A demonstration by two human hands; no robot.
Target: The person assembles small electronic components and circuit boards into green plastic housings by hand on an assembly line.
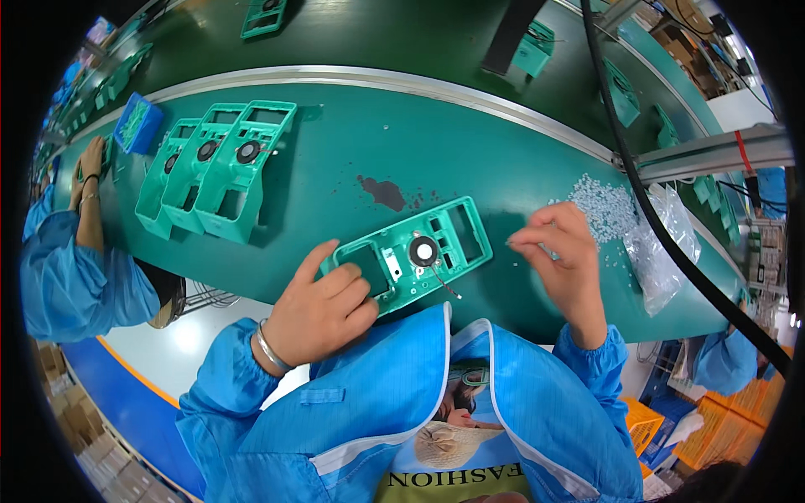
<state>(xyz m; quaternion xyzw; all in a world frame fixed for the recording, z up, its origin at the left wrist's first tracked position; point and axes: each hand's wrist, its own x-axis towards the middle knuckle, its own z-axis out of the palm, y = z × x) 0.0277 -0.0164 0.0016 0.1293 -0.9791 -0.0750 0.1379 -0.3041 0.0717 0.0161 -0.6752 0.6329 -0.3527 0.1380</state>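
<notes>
A green plastic housing point(411, 283) lies tilted on the bench in front of me. Set in its middle is a round black speaker point(423, 251) with a white centre, and a thin cable with a small plug trails from it. My left hand point(323, 306) is wrapped round the housing's left end, its fingers over the rim. Off the housing's right end, my right hand point(563, 251) is raised with thumb and fingertips pinched together. Whatever tiny thing sits in that pinch is too small to name. Beyond it spreads a pile of small whitish pieces point(605, 208).
Several similar green housings point(231, 172) stand at the left, near a blue bin point(138, 124). A clear plastic bag point(662, 251) lies at the right, under a thick black cable point(662, 239). A metal rail point(360, 78) borders the conveyor. A co-worker's hands point(90, 168) work at far left.
</notes>
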